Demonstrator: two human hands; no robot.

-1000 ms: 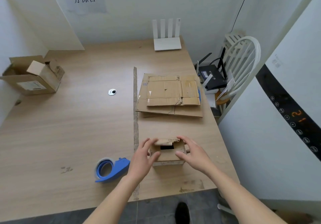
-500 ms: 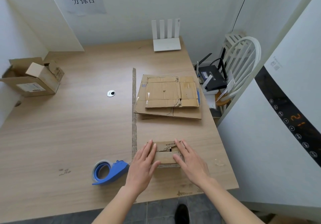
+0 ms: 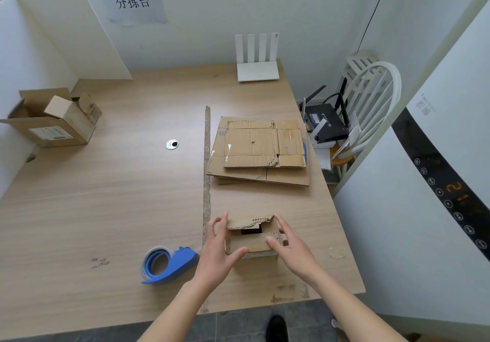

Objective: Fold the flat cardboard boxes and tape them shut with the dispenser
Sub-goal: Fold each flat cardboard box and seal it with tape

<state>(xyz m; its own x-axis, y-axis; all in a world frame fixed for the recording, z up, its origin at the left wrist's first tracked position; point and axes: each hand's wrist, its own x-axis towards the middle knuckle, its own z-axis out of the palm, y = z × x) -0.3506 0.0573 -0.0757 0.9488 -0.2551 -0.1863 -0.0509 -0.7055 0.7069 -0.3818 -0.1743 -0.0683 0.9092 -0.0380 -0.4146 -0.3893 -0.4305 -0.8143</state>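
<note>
Nearest the viewer, a person's two bare forearms are reaching forward over the near edge of a light wooden table (image 3: 106,195). The left hand (image 3: 216,254) and the right hand (image 3: 291,248) are flanking a small cardboard box (image 3: 252,238) that is sitting on the table close to that edge. The left hand's fingers are lying nearly straight along the box's left side, with the thumb touching the near flap; the right hand's fingers are likewise extended against the right side. Neither hand is clenching or pinching anything; both are cupping the box loosely from either side, probably to square it up and keep its walls standing. The box's top flaps are not lying flat: the far flap is standing up with a ragged edge, and a dark gap is showing between it and the near flap, so the box is not yet ready for taping. Just left of the left hand, a blue tape dispenser (image 3: 169,264) is lying on the table within easy reach, seemingly parked there for the sealing step. Farther back, on the right half of the table, a stack of flat cardboard boxes (image 3: 259,150) is waiting to be folded. At the far left, an open cardboard box (image 3: 53,121) is sitting with its flaps up. Against the back wall, a white router (image 3: 257,60) is standing upright.
</note>
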